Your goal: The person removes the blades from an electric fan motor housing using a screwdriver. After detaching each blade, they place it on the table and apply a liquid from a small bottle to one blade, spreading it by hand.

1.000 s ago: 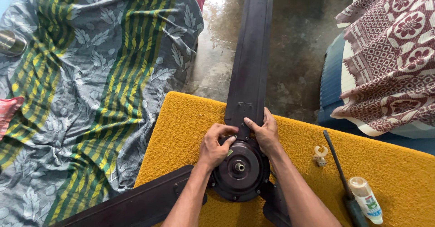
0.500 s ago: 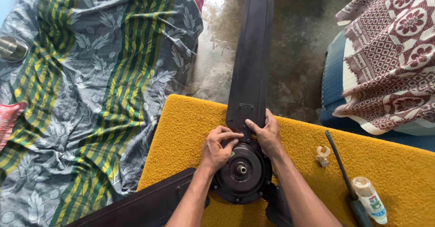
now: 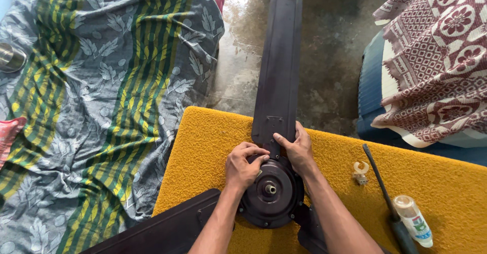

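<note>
Dark brown ceiling fan [image 3: 271, 185], lying flat on a yellow mat [image 3: 203, 147]. Round motor housing just below both hands, small metal shaft at its centre. One long blade [image 3: 279, 61] stretching away beyond the fingertips, root bracket under them; another blade [image 3: 162, 228] angling off beside the left wrist.

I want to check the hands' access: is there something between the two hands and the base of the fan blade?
Nothing visible. The left hand and right hand already touch the base of the fan blade beside the motor. The screwdriver and small bottle lie apart on the yellow mat.
</note>
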